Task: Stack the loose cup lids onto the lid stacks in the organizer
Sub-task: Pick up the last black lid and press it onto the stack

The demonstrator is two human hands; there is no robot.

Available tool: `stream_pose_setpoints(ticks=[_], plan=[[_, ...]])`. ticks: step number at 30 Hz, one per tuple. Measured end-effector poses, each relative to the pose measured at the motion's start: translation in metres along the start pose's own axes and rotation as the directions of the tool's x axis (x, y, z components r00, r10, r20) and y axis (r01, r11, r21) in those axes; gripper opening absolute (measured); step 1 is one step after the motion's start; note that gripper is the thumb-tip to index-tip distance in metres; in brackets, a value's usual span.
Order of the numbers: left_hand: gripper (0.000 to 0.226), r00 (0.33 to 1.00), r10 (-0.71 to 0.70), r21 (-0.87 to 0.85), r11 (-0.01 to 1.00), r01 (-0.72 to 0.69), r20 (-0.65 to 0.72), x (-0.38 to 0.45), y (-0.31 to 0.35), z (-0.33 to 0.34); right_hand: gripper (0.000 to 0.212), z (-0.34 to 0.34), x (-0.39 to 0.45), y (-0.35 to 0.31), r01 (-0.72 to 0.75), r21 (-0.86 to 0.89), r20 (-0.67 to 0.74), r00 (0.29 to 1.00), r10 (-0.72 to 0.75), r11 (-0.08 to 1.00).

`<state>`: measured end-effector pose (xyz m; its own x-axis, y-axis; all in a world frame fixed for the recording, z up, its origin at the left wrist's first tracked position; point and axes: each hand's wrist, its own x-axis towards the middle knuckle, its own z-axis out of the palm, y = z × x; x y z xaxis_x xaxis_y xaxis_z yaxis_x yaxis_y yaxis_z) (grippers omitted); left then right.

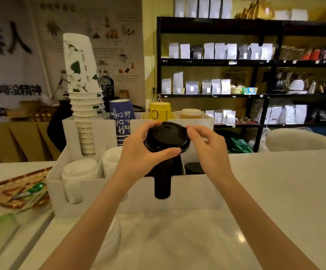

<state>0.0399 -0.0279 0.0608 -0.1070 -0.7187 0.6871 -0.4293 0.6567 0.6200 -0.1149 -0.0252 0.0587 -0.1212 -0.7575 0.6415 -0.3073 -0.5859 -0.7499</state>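
Observation:
A black cup lid (166, 136) is held above the white organizer (195, 191), over the tall stack of black lids (163, 184) in its middle front slot. My left hand (138, 154) grips the lid's left and front rim with thumb and fingers. My right hand (207, 149) pinches its right rim with the fingertips. A lower black lid stack (194, 167) sits in the slot to the right. Two white lid stacks (76, 180) (112, 160) fill the left slots.
Stacks of paper cups stand in the organizer's back row: white-green (82, 78), blue (121, 117), yellow (160, 111), brown (190, 114). A woven tray (12, 191) with packets lies on the left of the white counter (275, 191). Black shelves (265, 94) stand behind.

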Motion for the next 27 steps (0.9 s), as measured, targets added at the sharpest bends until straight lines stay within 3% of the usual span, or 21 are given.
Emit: stream_pose_setpoints(ticks=[4, 12, 21, 27], plan=[[0.067, 0.995, -0.028, 0.027, 0.999, 0.031, -0.1, 0.01, -0.017, 0.006, 0.03, 0.013, 0.009, 0.006, -0.085, 0.18, 0.165, 0.985, 0.056, 0.98], [0.065, 0.99, -0.135, 0.083, 0.987, 0.138, -0.048, 0.016, -0.036, 0.018, 0.037, 0.021, 0.013, 0.029, -0.268, 0.129, 0.239, 0.943, 0.232, 0.955], [0.065, 0.987, -0.159, 0.15, 0.976, 0.157, 0.006, 0.015, -0.037, 0.017, 0.041, 0.023, 0.013, 0.038, -0.268, 0.095, 0.287, 0.93, 0.232, 0.959], [0.063, 0.978, -0.182, 0.117, 0.978, 0.17, 0.104, 0.017, -0.045, 0.013, 0.046, 0.024, 0.01, 0.044, -0.152, -0.008, 0.255, 0.955, 0.149, 0.988]])
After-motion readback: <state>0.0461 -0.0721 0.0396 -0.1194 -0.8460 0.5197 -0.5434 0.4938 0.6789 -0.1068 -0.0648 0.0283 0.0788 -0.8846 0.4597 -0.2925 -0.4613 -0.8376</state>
